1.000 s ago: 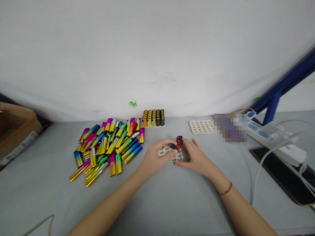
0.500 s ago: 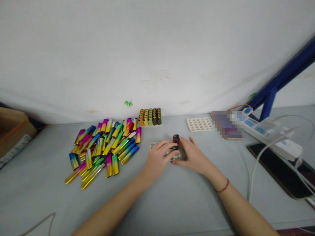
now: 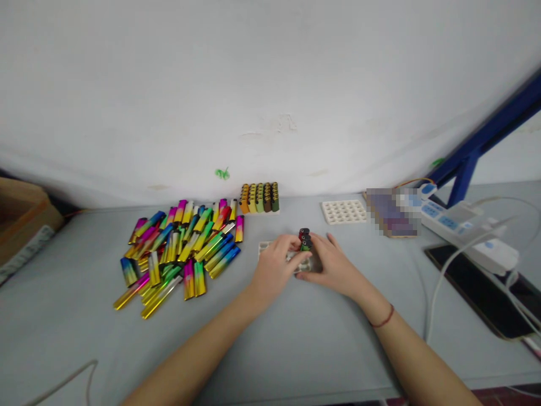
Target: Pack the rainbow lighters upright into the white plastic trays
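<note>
My left hand is closed around the left side of a few lighters with dark tops, one red and one green. They stand upright at the right end of a white tray with holes. From the other side my right hand reaches in, thumb and fingers apart, fingertips close against the lighters and the thumb by the tray's edge. The fingers hide much of the tray and the lighters' lower parts. To the left lies a heap of shiny, colour-graded lighters.
A block of upright yellow, green and brown lighters stands by the wall. Right of it lies another white holed tray. Further right are a blurred phone, a power strip, cables and a dark phone. A cardboard box sits far left.
A green lighter now shows below the red one between my hands. My left fingers have shifted slightly right and curled in. The view has moved a little; the heap looks unchanged.
</note>
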Tool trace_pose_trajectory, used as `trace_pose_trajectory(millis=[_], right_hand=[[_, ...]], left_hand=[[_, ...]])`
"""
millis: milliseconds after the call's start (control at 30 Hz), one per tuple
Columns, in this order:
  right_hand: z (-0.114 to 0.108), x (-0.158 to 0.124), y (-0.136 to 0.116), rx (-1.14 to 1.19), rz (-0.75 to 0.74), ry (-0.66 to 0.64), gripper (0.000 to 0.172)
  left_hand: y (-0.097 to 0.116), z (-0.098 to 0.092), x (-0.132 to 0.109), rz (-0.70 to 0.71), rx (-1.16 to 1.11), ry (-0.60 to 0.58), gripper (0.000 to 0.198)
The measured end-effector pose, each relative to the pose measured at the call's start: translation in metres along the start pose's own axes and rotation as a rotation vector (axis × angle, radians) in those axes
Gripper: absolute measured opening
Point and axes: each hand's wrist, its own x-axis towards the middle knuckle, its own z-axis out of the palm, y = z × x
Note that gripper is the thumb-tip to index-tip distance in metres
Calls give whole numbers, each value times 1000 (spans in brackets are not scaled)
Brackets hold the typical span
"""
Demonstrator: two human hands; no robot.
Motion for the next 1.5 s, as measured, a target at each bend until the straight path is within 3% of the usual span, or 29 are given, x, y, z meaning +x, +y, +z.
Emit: trace_pose_trajectory(millis=[233,367,533,667,800,900,1000,1133,1300,1500], right_hand=[[1,0,1,8,-10,-4,81],[1,0,2,-3,-10,2,81],[1,0,2,-11,-8,-5,81],[2,-1,4,-21,-17,1,84],[3,-1,7,-40,-17,-7,85],[3,-1,7,-46,-16,-3,84],[3,-2,6,-42,-23,2,82],[2,-2,6,-55,-17,-6,81],[1,-3,7,-72,-13,-11,81],[1,-3,7,-68,-17,-14,80]], left_hand=[[-13,8,-1,82,144,0,18],[-16,8,0,120,285,49,38],[-13,4,-1,143,395,-15,52],[-15,-17,-5,234,401,-35,42],[-33,-60,-10,291,532,-11,23],[-51,-90,-10,207,754,113,28],[-58,-102,-6,51,931,192,32],[-52,-91,6,-96,1091,124,36],[-48,-80,20,-173,1105,-7,42],[-47,-82,18,-219,977,13,38]])
